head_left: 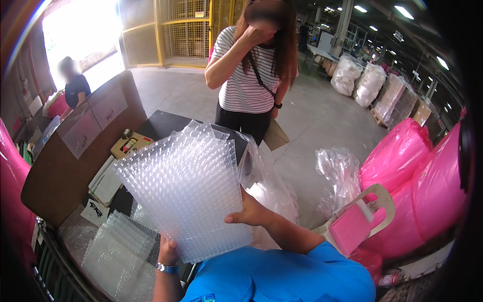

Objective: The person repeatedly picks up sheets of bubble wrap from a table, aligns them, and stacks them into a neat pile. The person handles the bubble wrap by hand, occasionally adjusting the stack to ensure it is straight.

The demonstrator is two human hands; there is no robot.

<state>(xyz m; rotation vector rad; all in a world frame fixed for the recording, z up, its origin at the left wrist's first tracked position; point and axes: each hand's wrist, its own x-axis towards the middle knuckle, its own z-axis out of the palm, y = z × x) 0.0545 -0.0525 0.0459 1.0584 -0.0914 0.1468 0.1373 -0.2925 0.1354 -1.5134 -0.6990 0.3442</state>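
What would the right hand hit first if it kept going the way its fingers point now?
The right hand points left, its fingers behind the stack of bubble-wrap bags it holds. Going straight on, it would likely only slide along the stack's back; what lies beyond is hidden.

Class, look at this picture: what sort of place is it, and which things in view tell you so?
Probably a warehouse or factory packing area. Both hands hold a stack of bubble-wrap bags; big pink sacks stand on the right, wrapped pallets beyond, and a yellow mesh cage at the back.
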